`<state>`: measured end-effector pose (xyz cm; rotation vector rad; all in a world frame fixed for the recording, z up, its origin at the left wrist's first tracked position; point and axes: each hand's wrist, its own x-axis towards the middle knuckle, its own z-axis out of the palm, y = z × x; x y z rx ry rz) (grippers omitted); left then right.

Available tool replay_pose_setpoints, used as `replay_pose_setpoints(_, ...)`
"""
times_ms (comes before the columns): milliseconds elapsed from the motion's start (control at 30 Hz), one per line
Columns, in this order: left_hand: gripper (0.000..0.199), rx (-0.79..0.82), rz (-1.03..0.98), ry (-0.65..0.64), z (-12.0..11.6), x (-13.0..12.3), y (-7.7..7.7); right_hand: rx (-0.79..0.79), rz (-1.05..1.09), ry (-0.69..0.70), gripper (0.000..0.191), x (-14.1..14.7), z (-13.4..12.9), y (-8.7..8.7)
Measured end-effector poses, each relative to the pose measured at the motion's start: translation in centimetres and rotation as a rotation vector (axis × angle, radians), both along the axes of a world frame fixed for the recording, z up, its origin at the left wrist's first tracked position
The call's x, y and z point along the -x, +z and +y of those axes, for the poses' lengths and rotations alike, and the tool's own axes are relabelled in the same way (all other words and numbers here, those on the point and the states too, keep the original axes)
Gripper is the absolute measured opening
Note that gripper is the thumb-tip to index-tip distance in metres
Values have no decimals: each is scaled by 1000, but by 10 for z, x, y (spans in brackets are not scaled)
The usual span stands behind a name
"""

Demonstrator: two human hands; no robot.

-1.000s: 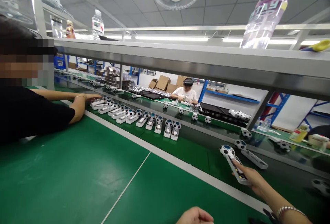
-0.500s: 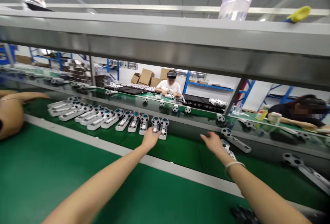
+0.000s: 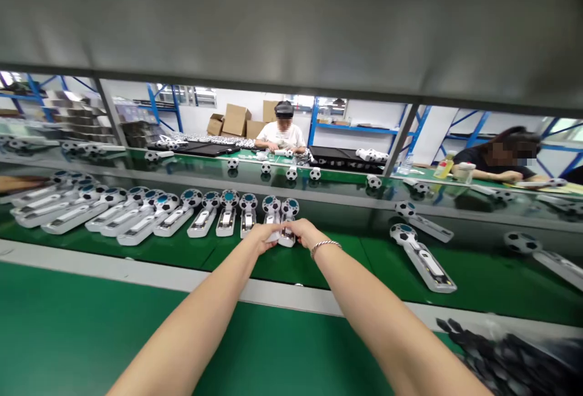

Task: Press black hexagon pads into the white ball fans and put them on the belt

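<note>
Green belt (image 3: 319,265) carries a row of fans, and both hands, left (image 3: 263,239) and right (image 3: 306,233), pinch the bases of the last two fans (image 3: 281,220), handles lengthwise toward the person.

A grey metal shelf (image 3: 291,25) spans the top of the view. Beyond the belt, a person in a white shirt (image 3: 280,135) sits before cardboard boxes (image 3: 235,119) and blue racks (image 3: 346,129). At the right, a person in a black top (image 3: 494,165) leans on the far desk (image 3: 346,174), near a yellow bottle (image 3: 443,166). Black parts (image 3: 510,356) lie heaped at the lower right.
</note>
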<state>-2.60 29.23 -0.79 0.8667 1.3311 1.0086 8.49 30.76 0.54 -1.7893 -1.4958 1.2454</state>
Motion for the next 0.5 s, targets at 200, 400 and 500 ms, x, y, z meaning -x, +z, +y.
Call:
replay_pose_setpoints(200,33,-176,-216,-22,-49,-13,-6,21,-64,81,26,9,-1,7)
replay_pose_setpoints(400,44,-204,-295,-5,-75,-11,-6,62,-145,166,22,6,-13,13)
replay_pose_setpoints(500,34,-227,-340,20,-86,-4,0,16,-117,208,19,2,-23,13)
